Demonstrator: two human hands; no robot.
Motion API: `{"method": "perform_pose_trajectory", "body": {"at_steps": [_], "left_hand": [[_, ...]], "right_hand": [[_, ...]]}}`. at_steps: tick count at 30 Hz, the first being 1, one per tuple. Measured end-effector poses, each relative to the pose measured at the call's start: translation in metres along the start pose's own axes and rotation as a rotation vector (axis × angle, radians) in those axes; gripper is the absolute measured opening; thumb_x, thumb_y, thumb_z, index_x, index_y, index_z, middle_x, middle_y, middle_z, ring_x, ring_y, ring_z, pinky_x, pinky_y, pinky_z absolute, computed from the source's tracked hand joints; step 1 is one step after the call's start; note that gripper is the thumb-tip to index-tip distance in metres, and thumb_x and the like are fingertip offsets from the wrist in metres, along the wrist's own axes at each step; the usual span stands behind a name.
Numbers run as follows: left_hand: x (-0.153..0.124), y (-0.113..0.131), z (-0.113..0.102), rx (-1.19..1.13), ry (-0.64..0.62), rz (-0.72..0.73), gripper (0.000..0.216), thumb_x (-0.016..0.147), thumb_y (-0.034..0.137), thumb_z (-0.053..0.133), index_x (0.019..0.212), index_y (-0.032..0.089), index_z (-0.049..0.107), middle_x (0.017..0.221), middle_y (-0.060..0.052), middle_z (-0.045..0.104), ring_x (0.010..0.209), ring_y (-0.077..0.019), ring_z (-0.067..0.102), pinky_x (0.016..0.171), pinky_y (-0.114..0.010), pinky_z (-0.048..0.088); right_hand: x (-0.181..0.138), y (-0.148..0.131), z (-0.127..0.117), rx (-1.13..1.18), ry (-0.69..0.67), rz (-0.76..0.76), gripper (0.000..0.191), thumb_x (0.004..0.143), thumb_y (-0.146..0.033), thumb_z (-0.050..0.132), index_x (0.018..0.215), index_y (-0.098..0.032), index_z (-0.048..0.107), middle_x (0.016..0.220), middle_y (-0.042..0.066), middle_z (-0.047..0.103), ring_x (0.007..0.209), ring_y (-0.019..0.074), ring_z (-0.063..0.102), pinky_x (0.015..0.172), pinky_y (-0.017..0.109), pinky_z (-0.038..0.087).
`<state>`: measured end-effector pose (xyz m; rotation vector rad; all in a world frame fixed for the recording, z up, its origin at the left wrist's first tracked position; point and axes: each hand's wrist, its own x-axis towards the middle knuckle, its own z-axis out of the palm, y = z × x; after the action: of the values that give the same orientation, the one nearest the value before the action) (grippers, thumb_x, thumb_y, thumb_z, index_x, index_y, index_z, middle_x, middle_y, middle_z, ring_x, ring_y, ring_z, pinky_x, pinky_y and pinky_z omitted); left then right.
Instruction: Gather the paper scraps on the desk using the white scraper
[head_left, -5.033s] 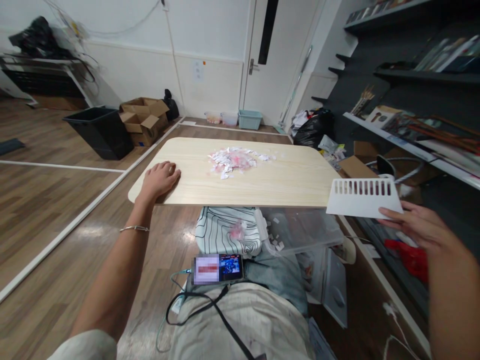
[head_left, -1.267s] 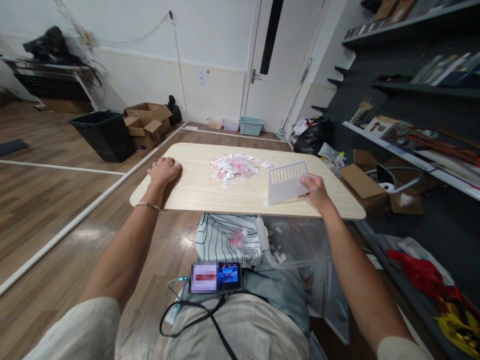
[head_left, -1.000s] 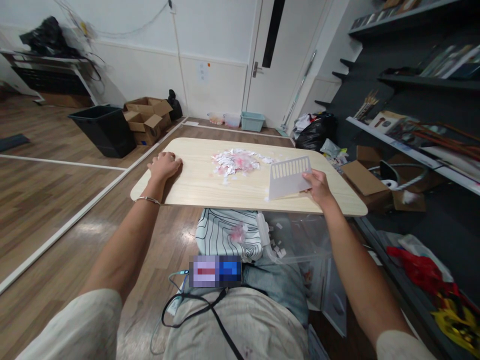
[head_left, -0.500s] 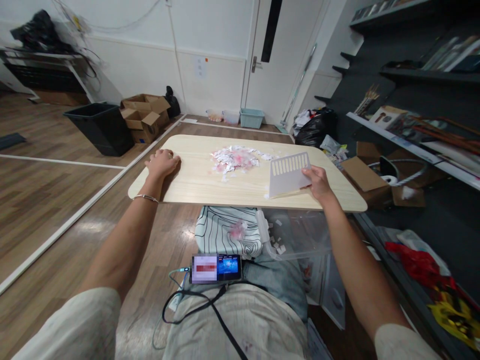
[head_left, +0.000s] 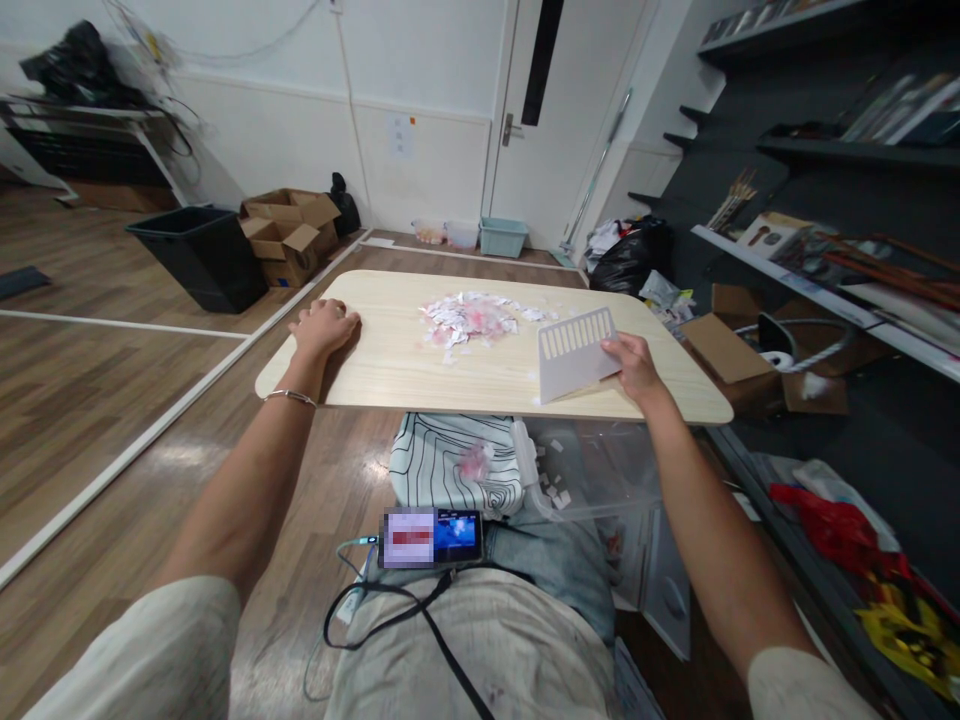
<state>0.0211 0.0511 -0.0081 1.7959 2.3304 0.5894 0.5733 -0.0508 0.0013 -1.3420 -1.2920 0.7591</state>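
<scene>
On the light wooden tabletop (head_left: 390, 375), my left hand (head_left: 325, 327) rests near the left end with its fingers spread, holding nothing. My right hand (head_left: 631, 362) grips the right side of a white plastic scraper (head_left: 576, 368) with a row of slots along its upper part. The scraper is tilted, its lower edge close to the near side of the tabletop; whether it touches is hard to tell. A heap of white and pink paper scraps (head_left: 469, 320) lies in the middle, left of the scraper. Smaller bits trail from the heap towards the scraper.
Below the near edge sit a clear plastic bin (head_left: 600, 475) with some scraps and a striped cloth-covered surface (head_left: 420, 465). A phone (head_left: 459, 537) with cables is at my lap. A black bin (head_left: 206, 265) stands left; dark shelves (head_left: 825, 200) line the right.
The scraper in my right hand has shifted slightly down towards me. My left hand and the paper heap look the same.
</scene>
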Motion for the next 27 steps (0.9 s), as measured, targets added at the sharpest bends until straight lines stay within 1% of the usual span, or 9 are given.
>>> {"method": "perform_pose_trajectory", "body": {"at_steps": [5,8,13,19,24,27], "left_hand": [[-0.0011,0.0011,-0.0002,-0.009,0.002,-0.013,0.065,0.105,0.051,0.051,0.158,0.024,0.076,0.180,-0.026,0.062,0.164,-0.0542,0.056,0.136,-0.077,0.042],[-0.0006,0.0010,0.0001,-0.016,0.002,-0.020,0.066,0.104,0.053,0.052,0.158,0.025,0.076,0.180,-0.025,0.062,0.164,-0.0535,0.056,0.137,-0.076,0.040],[0.0014,-0.0006,0.0007,-0.005,-0.006,-0.011,0.066,0.105,0.052,0.051,0.159,0.024,0.075,0.180,-0.025,0.062,0.164,-0.0539,0.056,0.137,-0.077,0.040],[0.0022,-0.0013,0.0015,-0.008,0.003,-0.006,0.066,0.104,0.051,0.053,0.159,0.024,0.076,0.179,-0.026,0.064,0.163,-0.0542,0.057,0.136,-0.077,0.042],[0.0013,-0.0014,0.0015,-0.010,0.007,-0.006,0.066,0.105,0.051,0.053,0.160,0.024,0.076,0.179,-0.026,0.063,0.164,-0.0539,0.057,0.137,-0.077,0.042],[0.0009,-0.0012,0.0011,-0.014,0.008,0.000,0.066,0.104,0.050,0.054,0.159,0.023,0.077,0.179,-0.027,0.064,0.163,-0.0548,0.058,0.136,-0.077,0.043]], "right_hand": [[-0.0002,0.0008,-0.0007,-0.015,-0.006,0.036,0.053,0.061,-0.069,0.091,0.086,-0.029,0.067,0.074,0.002,0.062,0.069,0.0221,0.053,0.058,0.033,0.041],[-0.0006,0.0001,-0.0008,-0.019,-0.024,0.030,0.054,0.062,-0.070,0.092,0.085,-0.030,0.065,0.072,0.001,0.060,0.068,0.0216,0.050,0.057,0.033,0.040],[-0.0011,-0.0010,-0.0006,-0.009,-0.036,0.002,0.052,0.062,-0.068,0.093,0.081,-0.027,0.067,0.073,0.002,0.062,0.068,0.0201,0.051,0.058,0.032,0.038],[-0.0016,-0.0007,-0.0004,0.003,-0.017,0.035,0.051,0.061,-0.069,0.094,0.078,-0.028,0.069,0.067,0.000,0.058,0.063,0.0202,0.050,0.051,0.031,0.041],[-0.0015,0.0000,-0.0009,0.013,-0.030,-0.002,0.048,0.061,-0.064,0.095,0.076,-0.025,0.071,0.068,0.001,0.060,0.064,0.0185,0.050,0.055,0.030,0.040],[-0.0014,0.0008,-0.0017,0.015,-0.035,0.009,0.045,0.062,-0.063,0.093,0.075,-0.026,0.071,0.067,0.001,0.059,0.064,0.0183,0.049,0.055,0.031,0.039]]}}
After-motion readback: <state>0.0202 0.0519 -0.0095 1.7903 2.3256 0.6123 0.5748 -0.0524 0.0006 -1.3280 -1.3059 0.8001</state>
